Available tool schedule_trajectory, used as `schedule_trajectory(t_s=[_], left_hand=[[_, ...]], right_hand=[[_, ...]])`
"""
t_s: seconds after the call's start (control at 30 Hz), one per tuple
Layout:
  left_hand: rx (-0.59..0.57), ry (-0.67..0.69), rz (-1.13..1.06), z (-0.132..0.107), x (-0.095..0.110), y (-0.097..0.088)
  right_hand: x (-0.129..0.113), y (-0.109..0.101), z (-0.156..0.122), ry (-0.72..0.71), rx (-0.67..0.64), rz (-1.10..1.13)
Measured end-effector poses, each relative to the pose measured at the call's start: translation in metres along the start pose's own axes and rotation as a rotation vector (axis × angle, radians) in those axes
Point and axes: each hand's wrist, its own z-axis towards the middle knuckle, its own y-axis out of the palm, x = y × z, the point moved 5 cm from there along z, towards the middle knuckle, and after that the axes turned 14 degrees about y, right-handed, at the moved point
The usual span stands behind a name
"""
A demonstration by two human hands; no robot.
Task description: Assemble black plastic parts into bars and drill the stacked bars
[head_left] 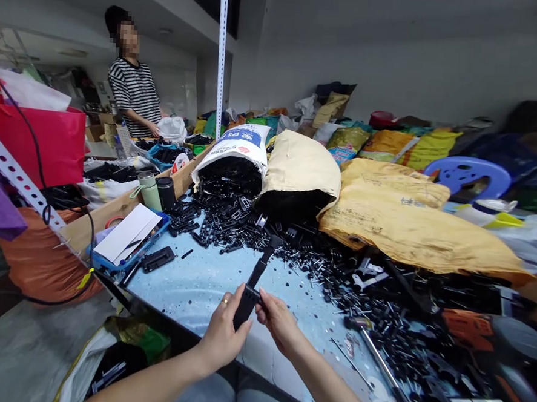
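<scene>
Both my hands meet over the near edge of the light-blue table [199, 285]. My left hand [222, 333] is closed around the lower end of a long black plastic part [253, 284], a ring on one finger. My right hand [276, 318] pinches the same part from the right side, fingers pressed to it. The part's upper end points away from me toward a big heap of small black plastic pieces [231, 217]. That heap spills from an open white sack [235, 153].
Tan sacks [408, 225] lie behind the heap. An orange power drill [483, 335] and a hammer [377, 359] rest at the right. A blue tray with white paper [127, 235], a green bottle [150, 189] and a black cup stand left. A person in a striped shirt [134, 93] stands at the back left.
</scene>
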Motion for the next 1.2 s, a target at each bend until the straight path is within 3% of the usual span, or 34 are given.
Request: schedule_trajectory(t_s=[0.1, 0.2, 0.27, 0.33, 0.43, 0.5, 0.57, 0.7, 0.77, 0.87, 1.03, 1.1, 1.2], left_hand=[[-0.025, 0.047, 0.087, 0.001, 0.0, 0.0], [-0.053, 0.027, 0.043, 0.006, -0.005, -0.006], [-0.116, -0.032, -0.117, 0.01, -0.011, -0.013], [-0.285, -0.136, -0.352, 0.011, -0.017, -0.017], [-0.608, -0.316, -0.62, 0.002, -0.018, -0.023], [-0.726, -0.315, -0.588, -0.002, -0.014, -0.029], [-0.718, -0.157, -0.3, -0.001, -0.008, -0.037], [-0.401, 0.244, 0.554, -0.01, 0.016, -0.047], [-0.283, 0.42, 0.743, -0.027, 0.027, -0.049], [-0.225, 0.573, 0.828, -0.05, 0.034, -0.057], [-0.261, 0.414, 0.894, -0.053, 0.024, -0.063], [-0.284, 0.421, 0.77, -0.047, 0.018, -0.062], [-0.33, 0.527, 0.414, -0.046, 0.019, -0.066]], right_hand=[[0.009, 0.006, 0.002, 0.105, -0.05, 0.178], [0.001, -0.002, 0.001, 0.039, -0.009, -0.036], [-0.02, -0.017, -0.008, -0.2, 0.138, -0.386], [-0.046, -0.025, -0.028, -0.554, 0.272, -0.817], [-0.059, -0.023, -0.057, -0.986, 0.216, -1.386], [-0.054, -0.023, -0.067, -1.119, 0.168, -1.598], [-0.048, -0.025, -0.071, -1.175, 0.227, -1.679], [-0.039, -0.026, -0.08, -1.164, 0.369, -1.638], [-0.036, -0.02, -0.086, -1.162, 0.351, -1.603], [-0.034, -0.009, -0.086, -1.096, 0.306, -1.581], [-0.016, -0.003, -0.075, -0.788, 0.278, -1.464], [-0.01, -0.004, -0.077, -0.703, 0.232, -1.348], [-0.009, 0.009, -0.088, -0.668, -0.014, -1.123]])
